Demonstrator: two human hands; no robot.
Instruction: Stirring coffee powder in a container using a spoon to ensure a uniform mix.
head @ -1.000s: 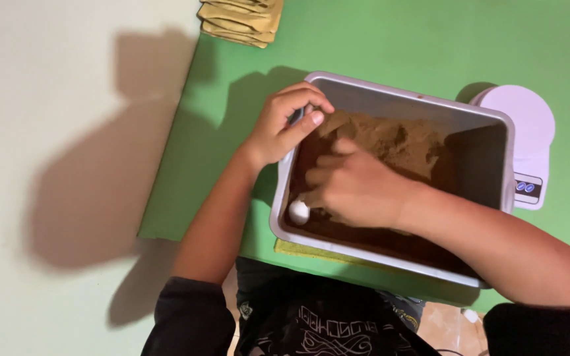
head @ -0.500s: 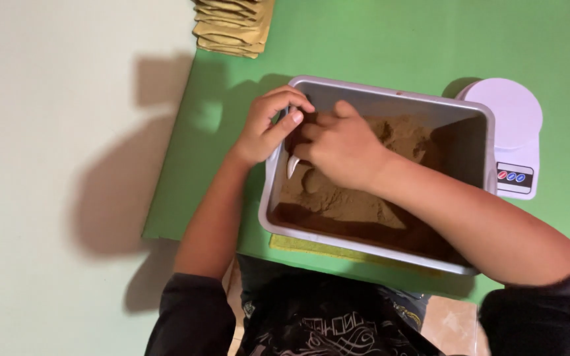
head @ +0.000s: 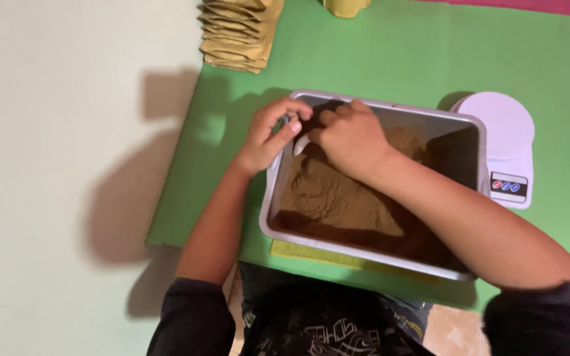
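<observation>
Both hands had crept to the far-left corner of my grey metal tray (head: 471,198) of brown powder (head: 338,198), right hand (head: 348,138) clenched scooping, left hand (head: 268,135) pinching a small white bit (head: 300,145).

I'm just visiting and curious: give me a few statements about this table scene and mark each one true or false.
1. Both hands are at the far left corner of the tray. True: left hand, right hand.
2. The tray holds brown powder. True.
3. The white kitchen scale sits left of the tray. False: it is on the right.
4. The stack of tan paper pouches lies inside the tray. False: it lies on the green mat, beyond the tray.
5. The tray is round. False: rectangular.
</observation>
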